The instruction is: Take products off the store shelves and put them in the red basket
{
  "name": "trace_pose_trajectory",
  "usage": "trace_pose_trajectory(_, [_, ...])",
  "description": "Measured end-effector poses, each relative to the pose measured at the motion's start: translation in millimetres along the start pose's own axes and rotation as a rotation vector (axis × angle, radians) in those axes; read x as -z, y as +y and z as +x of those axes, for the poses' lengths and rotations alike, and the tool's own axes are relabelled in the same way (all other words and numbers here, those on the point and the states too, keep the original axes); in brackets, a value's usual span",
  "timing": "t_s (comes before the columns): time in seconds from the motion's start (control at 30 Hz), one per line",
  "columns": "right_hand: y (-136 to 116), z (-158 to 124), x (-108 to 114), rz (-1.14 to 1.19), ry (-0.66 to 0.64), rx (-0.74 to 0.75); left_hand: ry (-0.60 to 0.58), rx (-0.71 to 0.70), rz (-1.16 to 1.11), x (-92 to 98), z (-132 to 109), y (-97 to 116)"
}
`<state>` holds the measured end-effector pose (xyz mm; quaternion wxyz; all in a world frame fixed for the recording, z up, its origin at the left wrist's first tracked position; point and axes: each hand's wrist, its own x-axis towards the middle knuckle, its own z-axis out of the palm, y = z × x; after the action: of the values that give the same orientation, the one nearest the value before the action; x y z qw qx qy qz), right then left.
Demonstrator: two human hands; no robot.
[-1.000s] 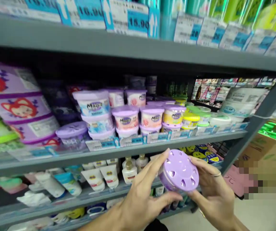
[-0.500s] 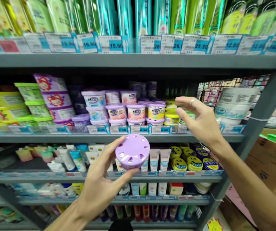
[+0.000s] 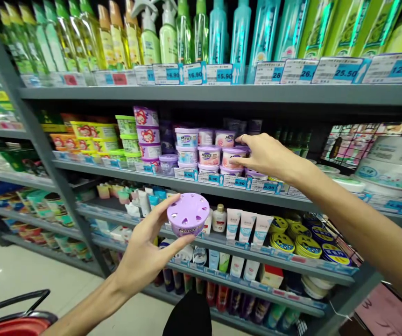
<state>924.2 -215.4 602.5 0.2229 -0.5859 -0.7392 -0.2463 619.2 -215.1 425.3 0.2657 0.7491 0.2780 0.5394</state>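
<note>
My left hand (image 3: 141,249) is closed around a round purple air freshener tub (image 3: 188,211) with a ring of holes in its lid. The tub is held out in front of the shelves, with part of its "Magic" label showing. Up at the middle shelf, my right hand (image 3: 265,154) reaches in with thumb and fingers apart. Its fingertips are beside the stacked pink-and-white Magic tubs (image 3: 209,157); whether they touch one cannot be made out. The hand hides the tubs behind it. Blue-and-white Magic tubs (image 3: 186,138) stand to their left.
A grey shelf edge (image 3: 218,93) runs above my right hand, with tall bottles (image 3: 216,35) over it. Below are white tubes (image 3: 248,226) and yellow round tins (image 3: 307,246). A red basket (image 3: 15,324) with a black handle is at lower left.
The view has turned left, bringing the floor and basket in. My right hand has moved left along the shelf to the pink Magic tubs. My left hand still holds the purple tub.
</note>
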Motion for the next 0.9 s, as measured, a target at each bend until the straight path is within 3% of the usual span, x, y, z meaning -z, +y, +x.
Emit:
trace_pose_trajectory(0.23, [-3, 14, -5, -0.085, -0.1, -0.076, -0.014, 0.011, -0.038, 12.7, 0, -7])
trace_pose_trajectory(0.6, [-19, 4, -10, -0.015, -0.017, -0.15, -0.084, 0.03, -0.099, 18.6, 8, -24])
trace_pose_trajectory(0.7, [-22, 0, -14, -0.008, 0.069, -0.137, -0.105, 0.035, -0.103, 21.0, 8, -31])
trace_pose_trajectory(0.9, [-30, 1, -17, 0.069, 0.391, -0.018, -0.131, 0.066, -0.114, 24.0, 8, -39])
